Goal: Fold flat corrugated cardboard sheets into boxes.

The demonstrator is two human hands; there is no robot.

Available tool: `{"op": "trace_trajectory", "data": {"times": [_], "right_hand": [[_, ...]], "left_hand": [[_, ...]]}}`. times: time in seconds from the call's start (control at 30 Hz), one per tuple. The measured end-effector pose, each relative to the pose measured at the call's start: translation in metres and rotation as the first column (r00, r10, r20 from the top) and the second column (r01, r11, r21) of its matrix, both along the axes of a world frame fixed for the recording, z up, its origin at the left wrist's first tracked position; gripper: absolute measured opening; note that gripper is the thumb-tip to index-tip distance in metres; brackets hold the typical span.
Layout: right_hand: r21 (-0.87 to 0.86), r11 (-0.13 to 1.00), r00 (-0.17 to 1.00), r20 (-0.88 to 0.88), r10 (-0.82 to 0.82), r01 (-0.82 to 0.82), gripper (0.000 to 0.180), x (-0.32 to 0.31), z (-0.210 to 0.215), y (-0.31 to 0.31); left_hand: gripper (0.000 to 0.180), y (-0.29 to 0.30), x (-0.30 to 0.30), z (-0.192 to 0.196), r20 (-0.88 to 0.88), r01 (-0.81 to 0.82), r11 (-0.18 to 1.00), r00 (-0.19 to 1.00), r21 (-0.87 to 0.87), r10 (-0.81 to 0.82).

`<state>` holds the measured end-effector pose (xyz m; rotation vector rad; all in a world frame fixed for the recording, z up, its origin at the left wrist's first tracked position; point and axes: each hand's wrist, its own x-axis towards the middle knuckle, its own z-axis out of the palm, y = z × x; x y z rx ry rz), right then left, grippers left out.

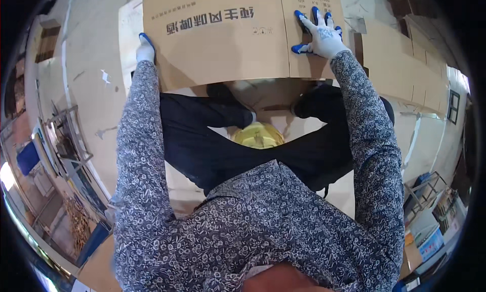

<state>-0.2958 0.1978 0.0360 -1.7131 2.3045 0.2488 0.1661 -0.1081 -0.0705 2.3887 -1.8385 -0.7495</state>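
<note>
In front of me lies a flat brown cardboard carton (223, 44) with dark printing and a crease down its right part. My right hand (324, 37), in a white glove with blue fingertips, rests on the panel right of the crease, fingers spread wide. At the carton's left edge is my left hand (146, 49), gloved the same way and seen nearly edge-on. Its blue palm side faces the carton; most of its fingers are hidden, so I cannot tell whether they grip the edge.
More brown cardboard (405, 64) extends to the right. A yellow round stool top (258, 135) shows between my bent legs (197, 120). Metal frames stand at the left (68, 135) and right (422, 193). A blue object (28, 159) is at the far left.
</note>
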Motion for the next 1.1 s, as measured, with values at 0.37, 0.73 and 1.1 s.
{"op": "trace_trajectory", "data": {"times": [0.37,0.73,1.1], "right_hand": [[0.036,0.996,0.997,0.003,-0.083,0.083,0.103,-0.008,0.006,0.012],[0.129,0.983,0.982,0.113,-0.148,0.134,0.109,-0.004,0.02,0.012],[0.027,0.999,0.999,-0.032,0.022,-0.021,0.099,0.001,-0.011,0.001]], "left_hand": [[0.091,0.029,-0.052,0.011,-0.086,-0.076,0.993,0.994,-0.086,0.068],[0.052,0.04,-0.059,0.028,0.045,0.144,0.985,0.989,-0.095,-0.14],[0.095,0.127,-0.333,0.022,0.467,0.768,-0.012,0.377,-0.64,-0.8]]}}
